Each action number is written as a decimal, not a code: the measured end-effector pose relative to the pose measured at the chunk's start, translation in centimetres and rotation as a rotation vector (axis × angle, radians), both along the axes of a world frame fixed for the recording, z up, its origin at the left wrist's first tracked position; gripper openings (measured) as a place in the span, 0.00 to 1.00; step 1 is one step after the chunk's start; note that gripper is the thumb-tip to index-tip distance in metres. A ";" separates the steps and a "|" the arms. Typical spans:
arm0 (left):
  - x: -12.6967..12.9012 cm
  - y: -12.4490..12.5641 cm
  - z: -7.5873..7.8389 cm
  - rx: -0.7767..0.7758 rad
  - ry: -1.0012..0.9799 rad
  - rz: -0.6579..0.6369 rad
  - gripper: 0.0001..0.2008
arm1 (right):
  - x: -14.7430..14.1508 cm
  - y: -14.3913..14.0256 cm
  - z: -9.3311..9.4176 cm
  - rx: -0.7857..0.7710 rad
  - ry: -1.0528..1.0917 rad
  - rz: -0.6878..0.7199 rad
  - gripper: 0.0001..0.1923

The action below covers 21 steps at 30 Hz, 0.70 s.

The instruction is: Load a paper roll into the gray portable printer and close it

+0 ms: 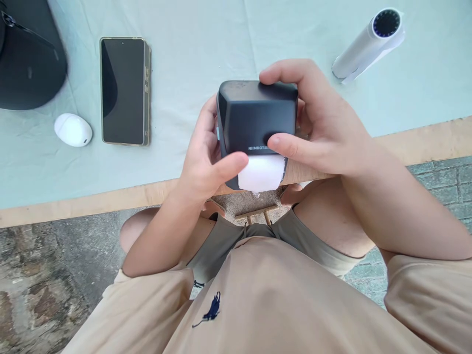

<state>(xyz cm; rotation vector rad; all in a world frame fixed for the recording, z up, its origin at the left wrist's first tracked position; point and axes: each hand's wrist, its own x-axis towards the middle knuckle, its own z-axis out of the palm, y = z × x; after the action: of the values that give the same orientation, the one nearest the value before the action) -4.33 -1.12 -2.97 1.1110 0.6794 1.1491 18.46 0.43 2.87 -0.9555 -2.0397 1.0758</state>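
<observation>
Both hands grip a small black printer (257,117)
Left hand (202,162) and right hand (324,128) clasp it above the table's (92,199) near edge, white paper (261,173) showing

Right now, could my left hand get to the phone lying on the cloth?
Probably yes. The phone lies flat, nothing between it and the left hand, but that hand grips the black printer and must let go first.

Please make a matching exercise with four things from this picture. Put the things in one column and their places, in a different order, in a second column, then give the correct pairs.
Things:
1. dark box
2. phone
3. white oval case
4. white cylinder

Places:
A. far right on the cloth, lying tilted
B. between the left hand and right hand
C. just left of the phone
D. flat, screen up, left of the hands

Pairs: 1-B, 2-D, 3-C, 4-A
</observation>
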 end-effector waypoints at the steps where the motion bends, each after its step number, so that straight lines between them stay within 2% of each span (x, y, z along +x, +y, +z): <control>1: 0.1 -0.1 0.0 -0.026 -0.007 0.007 0.34 | -0.1 0.0 0.1 -0.052 0.007 0.013 0.31; 3: 0.1 -0.2 0.1 -0.060 -0.014 0.020 0.30 | -0.2 -0.1 0.4 -0.079 0.006 0.007 0.31; 7: 0.2 -0.5 0.7 -0.088 -0.015 0.017 0.32 | -0.3 -0.3 1.0 -0.019 -0.063 0.021 0.28; 10: 0.3 -0.6 1.1 -0.110 -0.018 0.022 0.27 | -0.3 -0.3 1.1 0.025 -0.079 0.026 0.26; 12: 0.5 -0.4 1.2 -0.121 -0.027 0.015 0.24 | -0.1 -0.2 1.0 0.091 -0.071 0.023 0.24; 16: 0.9 0.0 1.3 -0.086 -0.034 0.116 0.23 | 0.2 -0.2 0.8 0.273 -0.082 -0.045 0.20; 21: 1.1 -0.3 2.2 -0.111 -0.016 0.078 0.16 | 0.4 -0.2 0.6 0.191 -0.049 0.023 0.23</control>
<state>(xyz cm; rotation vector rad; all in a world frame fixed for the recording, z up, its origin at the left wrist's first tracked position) -3.25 -1.46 -0.75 0.9878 0.7705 1.1705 18.87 0.24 3.49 -0.8702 -2.1535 0.8586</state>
